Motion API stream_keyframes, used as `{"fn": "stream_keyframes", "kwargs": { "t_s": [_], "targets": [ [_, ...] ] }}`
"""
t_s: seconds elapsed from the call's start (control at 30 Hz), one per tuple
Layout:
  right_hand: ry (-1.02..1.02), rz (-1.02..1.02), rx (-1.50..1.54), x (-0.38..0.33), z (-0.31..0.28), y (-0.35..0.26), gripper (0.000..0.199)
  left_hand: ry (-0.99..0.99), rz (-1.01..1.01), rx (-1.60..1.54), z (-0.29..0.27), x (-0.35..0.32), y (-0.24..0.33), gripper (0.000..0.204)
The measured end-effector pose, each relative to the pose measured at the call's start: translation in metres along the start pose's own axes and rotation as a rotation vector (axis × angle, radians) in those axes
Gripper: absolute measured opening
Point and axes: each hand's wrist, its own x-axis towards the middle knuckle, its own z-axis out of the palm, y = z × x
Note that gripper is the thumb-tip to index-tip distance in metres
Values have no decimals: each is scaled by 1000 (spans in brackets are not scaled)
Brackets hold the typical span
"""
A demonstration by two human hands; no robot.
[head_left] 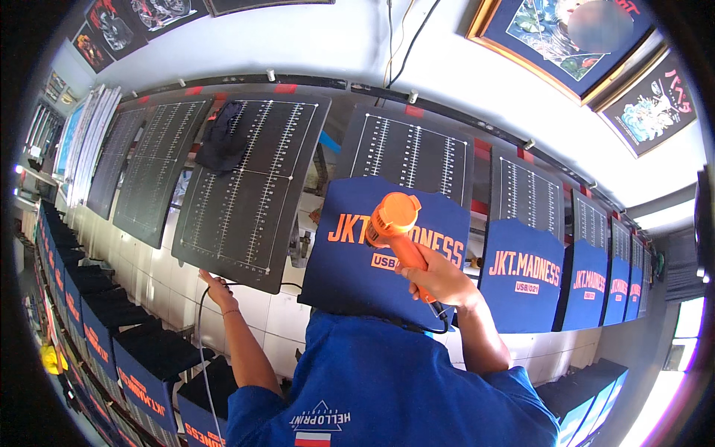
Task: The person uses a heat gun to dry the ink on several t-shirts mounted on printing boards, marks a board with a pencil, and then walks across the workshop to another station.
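My right hand (441,277) is wrapped round the handle of an orange heat gun (395,216), whose wide head is over a dark blue shirt panel (335,276) with orange lettering. The panel lies on a black printing board (406,153) marked with white ruled lines. From the handle's lower end runs a dark power cord (445,322). Lower left, my left hand (217,292) is raised by the bottom edge of another ruled board (246,186), with the cord looped over and through its fingers. The head partly hides the lettering.
A crumpled dark cloth (222,138) lies on the left board. More boards with printed blue panels (521,276) continue rightward, and bare ruled boards (162,160) leftward. Behind my left arm hang several printed panels (141,384). A metal rail (477,123) runs along the wall under framed pictures (566,37).
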Motion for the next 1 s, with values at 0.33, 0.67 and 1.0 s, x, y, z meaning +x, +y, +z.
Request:
{"fn": "stream_keyframes", "kwargs": {
  "t_s": [0.33, 0.67, 1.0],
  "targets": [
    [-72, -56, -3, 9, -4, -6, 41, -31, -117, -16, -51, -36, 12, 75],
    [-99, 12, -36, 22, 12, -22, 33, -155, -246, -123, -57, 5, 9, 69],
    [154, -46, 56, 39, 29, -38, 51, -117, -221, -232, 13, 24, 9, 70]
  ]
}}
